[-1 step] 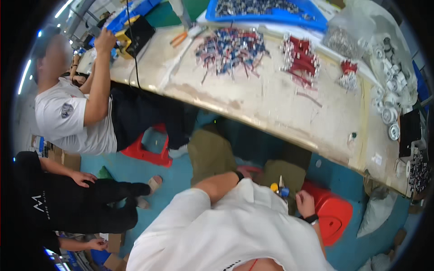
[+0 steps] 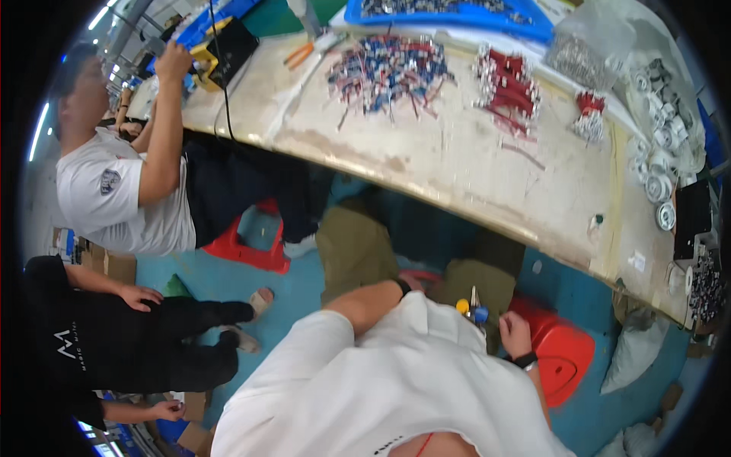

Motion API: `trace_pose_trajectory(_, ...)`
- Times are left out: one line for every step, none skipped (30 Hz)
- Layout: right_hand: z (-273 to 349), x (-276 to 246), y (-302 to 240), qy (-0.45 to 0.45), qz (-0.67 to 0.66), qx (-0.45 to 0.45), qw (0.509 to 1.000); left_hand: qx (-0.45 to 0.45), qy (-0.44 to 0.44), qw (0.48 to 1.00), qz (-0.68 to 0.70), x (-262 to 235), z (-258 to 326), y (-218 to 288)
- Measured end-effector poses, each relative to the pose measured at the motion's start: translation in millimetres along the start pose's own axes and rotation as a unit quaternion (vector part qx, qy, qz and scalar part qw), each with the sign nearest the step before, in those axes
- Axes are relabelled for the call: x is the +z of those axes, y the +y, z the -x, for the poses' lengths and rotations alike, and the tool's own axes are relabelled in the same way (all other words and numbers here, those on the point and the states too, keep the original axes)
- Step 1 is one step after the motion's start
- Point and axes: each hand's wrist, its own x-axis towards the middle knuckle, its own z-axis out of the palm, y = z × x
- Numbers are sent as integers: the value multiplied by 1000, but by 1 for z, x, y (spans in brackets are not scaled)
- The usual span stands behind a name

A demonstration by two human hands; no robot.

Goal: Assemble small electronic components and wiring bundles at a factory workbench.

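My left hand (image 2: 413, 281) is low at my lap beside the trouser leg, past a black wristband; its fingers are hidden. My right hand (image 2: 515, 333), with a black watch at its wrist, hangs in front of the red stool (image 2: 567, 365). Its fingers are curled in and nothing shows in them. Between it and my white shirt (image 2: 396, 365), a small pointed metal tool (image 2: 474, 295) sticks up beside a yellow round piece (image 2: 462, 305) and a blue one (image 2: 480, 313). Both hands are away from the worktable (image 2: 472, 179).
On the table lie piles of blue-and-red wired parts (image 2: 388, 72) and red wire bundles (image 2: 510, 87), orange-handled pliers (image 2: 298, 56), a blue tray (image 2: 449, 21), a bag of small metal parts (image 2: 580, 61) and white round parts (image 2: 659, 186). Two people (image 2: 114, 190) (image 2: 114, 327) are at left.
The view has shifted slightly. My right hand is a little higher against the red stool. The things on the table lie as before.
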Motion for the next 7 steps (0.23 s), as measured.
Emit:
trace_pose_trajectory(-8, 0, -3, 4, -3, -11, 1000, -20, 30, 999, 18, -28, 28, 11)
trace_pose_trajectory(-8, 1, 1, -5, 0, -7, 1000, -16, 22, 999, 24, -24, 28, 15)
trace_pose_trajectory(-13, 1, -1, -14, 3, -11, 1000, -22, 25, 999, 38, -23, 32, 14)
trace_pose_trajectory(-18, 2, -2, -21, 11, -23, 999, -26, 27, 998, 49, -23, 33, 11)
trace_pose_trajectory(-23, 2, -3, -28, 18, -36, 999, -26, 27, 998, 55, -23, 31, 9)
trace_pose_trajectory(-29, 1, -4, -41, 27, -38, 998, -26, 10, 997, 66, -23, 28, 7)
trace_pose_trajectory(-34, 0, -5, -56, 35, -41, 997, -27, -8, 996, 79, -21, 25, 7)
